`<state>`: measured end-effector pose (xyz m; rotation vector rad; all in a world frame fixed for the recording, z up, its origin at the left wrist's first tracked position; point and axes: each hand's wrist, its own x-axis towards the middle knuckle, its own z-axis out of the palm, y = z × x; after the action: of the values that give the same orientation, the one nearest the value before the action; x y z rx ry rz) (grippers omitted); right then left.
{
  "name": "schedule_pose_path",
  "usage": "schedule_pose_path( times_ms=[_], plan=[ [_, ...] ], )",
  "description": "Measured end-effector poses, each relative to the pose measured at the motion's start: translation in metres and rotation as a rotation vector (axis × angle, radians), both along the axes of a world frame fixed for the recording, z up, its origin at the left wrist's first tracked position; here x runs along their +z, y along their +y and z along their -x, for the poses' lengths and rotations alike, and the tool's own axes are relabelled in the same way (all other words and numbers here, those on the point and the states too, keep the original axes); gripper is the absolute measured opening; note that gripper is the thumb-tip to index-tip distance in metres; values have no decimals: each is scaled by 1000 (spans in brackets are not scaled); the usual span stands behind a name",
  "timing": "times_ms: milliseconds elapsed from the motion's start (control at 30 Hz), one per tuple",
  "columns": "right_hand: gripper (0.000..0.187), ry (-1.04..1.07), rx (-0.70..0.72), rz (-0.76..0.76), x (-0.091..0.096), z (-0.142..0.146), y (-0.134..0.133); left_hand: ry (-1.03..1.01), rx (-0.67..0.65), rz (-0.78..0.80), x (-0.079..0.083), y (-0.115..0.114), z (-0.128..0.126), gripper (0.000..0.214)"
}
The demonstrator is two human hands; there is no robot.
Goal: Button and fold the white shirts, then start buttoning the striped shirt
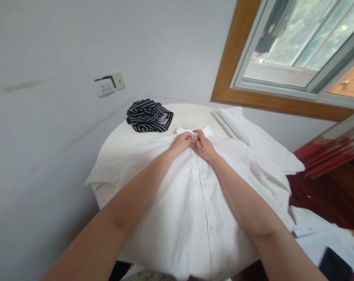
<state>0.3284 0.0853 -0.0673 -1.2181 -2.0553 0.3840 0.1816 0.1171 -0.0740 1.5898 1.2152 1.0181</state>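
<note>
A white button-up shirt (173, 203) lies spread over a round cream table (112, 146), its collar (207, 130) at the far side and its front hem toward me. Just below the collar, my left hand (183, 143) pinches the shirt's front edge. Facing it closely, my right hand (204, 146) grips the opposite front edge, fingers bent. The fingertips nearly meet at the top of the placket, and what lies between them is too small to make out. Lower down, the two front edges run side by side with small buttons along them.
A bunched black-and-white striped cloth (149, 116) sits at the table's back left. Folded white fabric (238, 123) lies at the back right. The wall has a socket (104, 86) and a wood-framed window (223, 84). Papers (326, 238) and a dark object (336, 265) are at lower right.
</note>
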Motion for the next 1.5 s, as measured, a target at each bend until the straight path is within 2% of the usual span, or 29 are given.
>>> schedule_pose_path(
  times_ms=[267, 467, 700, 800, 900, 967, 1200, 1500],
  plan=[
    [48, -23, 20, -115, -1, 3, -3, -15, 78, 169, 22, -12, -3, 10],
    [46, 34, 26, -71, 2, 3, -6, -24, 58, 224, 31, -14, -3, 13],
    [30, 437, -5, 132, -13, 2, 6, -8, 43, 213, 21, -6, 1, 9],
    [24, 595, -15, 285, -15, 0, 11, 6, 38, 207, 18, -3, 2, 8],
    [14, 659, -27, 456, -13, -2, 12, 15, 36, 206, 18, -3, 3, 8],
    [11, 674, -22, 501, -11, -2, 11, 16, 32, 209, 21, -5, 4, 8],
    [14, 722, -15, 422, -15, -1, 9, 24, 19, 205, 31, -12, 5, 12],
    [26, 808, 45, 415, -16, -2, 10, 19, 0, 210, 28, -10, 5, 12]
  ],
)
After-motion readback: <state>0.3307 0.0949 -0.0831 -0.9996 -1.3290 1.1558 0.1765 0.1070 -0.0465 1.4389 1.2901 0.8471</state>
